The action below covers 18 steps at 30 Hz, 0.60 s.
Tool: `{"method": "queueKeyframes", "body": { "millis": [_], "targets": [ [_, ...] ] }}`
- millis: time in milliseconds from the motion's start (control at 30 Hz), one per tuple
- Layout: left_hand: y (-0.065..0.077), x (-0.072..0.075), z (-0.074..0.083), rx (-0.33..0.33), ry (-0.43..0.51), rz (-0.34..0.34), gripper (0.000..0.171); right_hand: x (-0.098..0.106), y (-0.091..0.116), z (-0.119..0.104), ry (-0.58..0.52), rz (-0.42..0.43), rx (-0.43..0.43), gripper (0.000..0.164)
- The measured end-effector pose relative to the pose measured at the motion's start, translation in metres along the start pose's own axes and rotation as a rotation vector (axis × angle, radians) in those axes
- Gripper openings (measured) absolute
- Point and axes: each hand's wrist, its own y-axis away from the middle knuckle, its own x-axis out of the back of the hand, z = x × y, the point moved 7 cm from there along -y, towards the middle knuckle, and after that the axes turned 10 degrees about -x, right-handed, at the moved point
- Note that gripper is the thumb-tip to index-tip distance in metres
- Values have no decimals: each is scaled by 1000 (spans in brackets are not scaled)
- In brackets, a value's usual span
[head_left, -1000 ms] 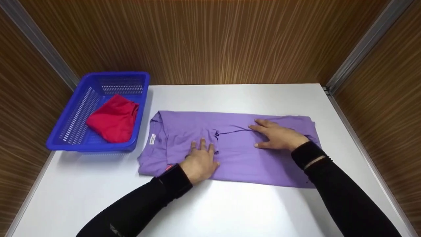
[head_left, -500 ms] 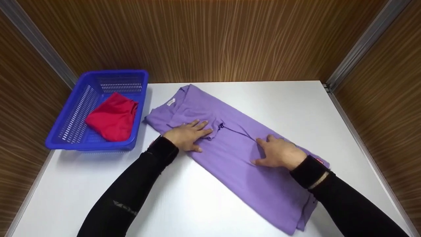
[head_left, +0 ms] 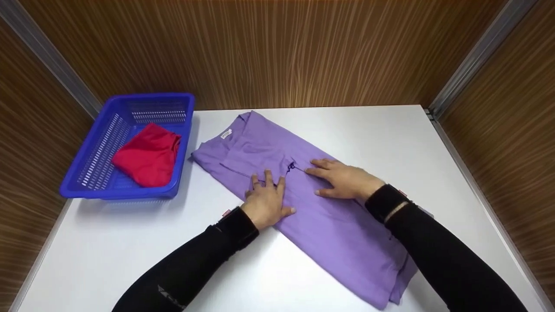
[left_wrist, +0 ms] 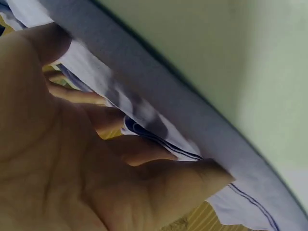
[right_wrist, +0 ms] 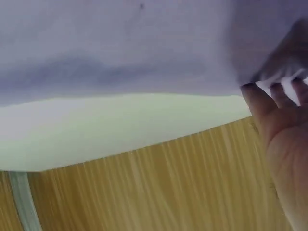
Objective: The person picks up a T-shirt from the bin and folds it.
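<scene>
A purple shirt [head_left: 342, 242], folded into a long strip, lies slantwise on the white table, its collar end far left and its other end near right. A white label [head_left: 226, 134] shows inside the neck. Near the middle, a dark cord [head_left: 291, 166] lies knotted on the cloth. My left hand [head_left: 265, 203] rests on the shirt by its near edge, fingers spread; the left wrist view shows thumb and fingertips [left_wrist: 211, 171] against the fabric. My right hand [head_left: 344, 178] lies on the shirt near its far edge, fingers extended over the cord's line. The right forearm hides part of the shirt's right side.
A blue perforated basket [head_left: 184, 143] stands on the table at the left, with a folded red cloth [head_left: 147, 156] in it. Wood-grain panels [head_left: 295, 52] enclose the white table [head_left: 368, 125] at the back and both sides.
The shirt has turned from lying straight across to slanting, collar end away and right end nearer me. In the last half second, my left hand slid nearer me and my right hand left and away.
</scene>
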Motion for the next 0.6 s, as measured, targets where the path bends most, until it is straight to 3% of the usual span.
{"method": "queueKeyframes", "body": {
  "millis": [167,333,467,600],
  "targets": [
    [2,-1,-8,-156,-36,2,99,-1,19,-13,37,-4,-88,79],
    [-6,3,-31,-317,41,-48,100,3,35,-29,44,-44,-157,81],
    [-13,7,-53,-452,72,-105,97,4,44,-43,26,-104,-172,81],
    [-19,10,-75,-519,59,-128,94,1,50,-56,19,-154,-129,77]
  ]
}}
